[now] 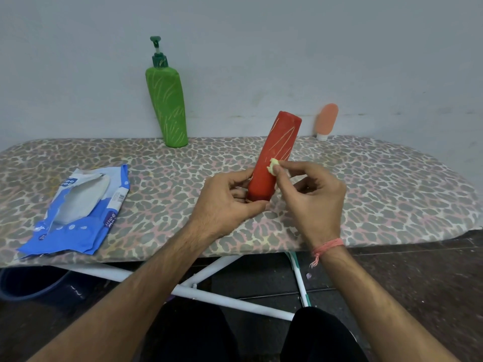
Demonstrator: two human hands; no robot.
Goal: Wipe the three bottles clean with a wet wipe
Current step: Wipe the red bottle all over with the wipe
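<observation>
A red bottle with pale yellow streaks stands tilted over the board, cap end down. My left hand grips its lower end. My right hand pinches a small balled-up yellowish wipe and presses it against the bottle's right side. A green pump bottle, also streaked, stands upright at the back against the wall. A small peach tube bottle stands on its white cap at the back right.
A leopard-print ironing board spans the view, with its white legs below. A torn blue wet-wipe packet lies on its left part. A grey wall rises behind. A dark blue tub sits on the floor at the left.
</observation>
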